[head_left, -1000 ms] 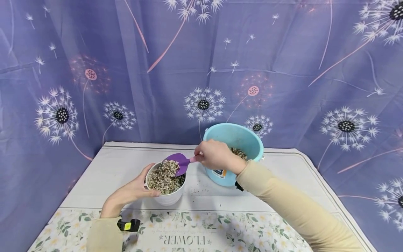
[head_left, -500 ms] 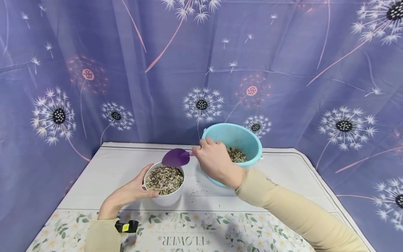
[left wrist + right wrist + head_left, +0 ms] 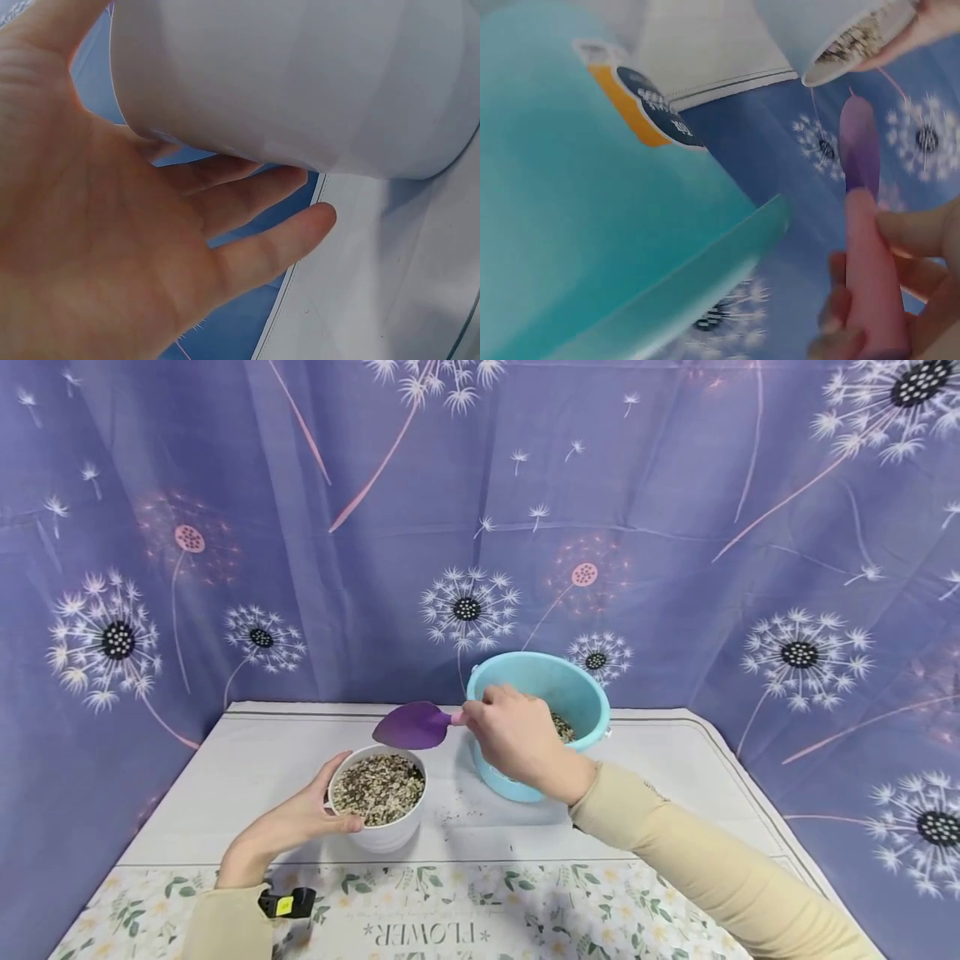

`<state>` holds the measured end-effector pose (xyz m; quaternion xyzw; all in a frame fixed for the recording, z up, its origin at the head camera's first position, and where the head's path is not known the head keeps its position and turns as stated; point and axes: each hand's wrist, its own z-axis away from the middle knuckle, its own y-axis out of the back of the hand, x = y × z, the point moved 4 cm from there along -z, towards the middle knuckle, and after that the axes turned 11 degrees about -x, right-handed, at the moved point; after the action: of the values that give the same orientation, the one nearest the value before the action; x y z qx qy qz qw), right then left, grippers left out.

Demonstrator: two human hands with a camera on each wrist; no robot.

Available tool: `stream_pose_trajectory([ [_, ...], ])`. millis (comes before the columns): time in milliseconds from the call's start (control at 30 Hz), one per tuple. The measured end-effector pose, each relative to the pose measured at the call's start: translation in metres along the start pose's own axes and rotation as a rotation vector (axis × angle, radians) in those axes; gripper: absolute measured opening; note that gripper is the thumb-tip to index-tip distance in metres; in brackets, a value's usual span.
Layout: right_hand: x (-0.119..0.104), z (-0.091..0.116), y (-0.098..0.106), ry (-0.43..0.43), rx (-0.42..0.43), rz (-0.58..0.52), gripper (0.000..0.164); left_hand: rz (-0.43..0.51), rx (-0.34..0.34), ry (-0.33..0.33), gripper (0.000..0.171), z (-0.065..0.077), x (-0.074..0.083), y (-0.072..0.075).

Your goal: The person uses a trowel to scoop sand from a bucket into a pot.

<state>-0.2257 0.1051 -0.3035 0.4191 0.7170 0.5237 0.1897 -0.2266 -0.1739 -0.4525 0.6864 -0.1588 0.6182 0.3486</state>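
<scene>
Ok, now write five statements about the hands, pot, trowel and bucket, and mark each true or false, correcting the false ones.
1. The right hand holds the purple trowel by its pink handle. True.
2. The white pot and the blue bucket both contain a grainy mix. True.
3. The left hand reaches into the bucket. False: it holds the side of the pot.
4. The trowel's blade is buried in the pot's mix. False: it is held clear of the mix.
5. In the head view, the bucket stands right of the pot. True.
</scene>
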Motion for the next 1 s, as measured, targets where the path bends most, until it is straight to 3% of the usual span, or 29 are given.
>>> stream_pose_trajectory([
  [167,0.031,-0.004,0.003,-0.164,-0.276,-0.326,0.010,-0.028,0.025,0.033,0.113,0.001,0.001,0.000],
  [300,0.056,-0.001,0.009,-0.221,-0.361,-0.423,0.015,-0.132,0.069,0.068,0.108,0.003,0.006,0.001],
  [433,0.083,0.005,0.016,-0.253,-0.376,-0.440,0.023,-0.276,0.103,0.101,0.102,0.001,0.018,0.006],
  [600,0.118,0.013,0.021,-0.341,-0.397,-0.438,0.025,-0.376,0.135,0.126,0.090,-0.014,0.045,0.012],
  [800,0.146,0.022,0.024,-0.418,-0.442,-0.344,0.026,-0.413,0.129,0.123,0.082,-0.046,0.073,0.010],
  [1000,0.161,0.030,0.011,-0.457,-0.487,-0.234,0.023,-0.447,0.099,0.110,0.081,-0.086,0.097,-0.007],
])
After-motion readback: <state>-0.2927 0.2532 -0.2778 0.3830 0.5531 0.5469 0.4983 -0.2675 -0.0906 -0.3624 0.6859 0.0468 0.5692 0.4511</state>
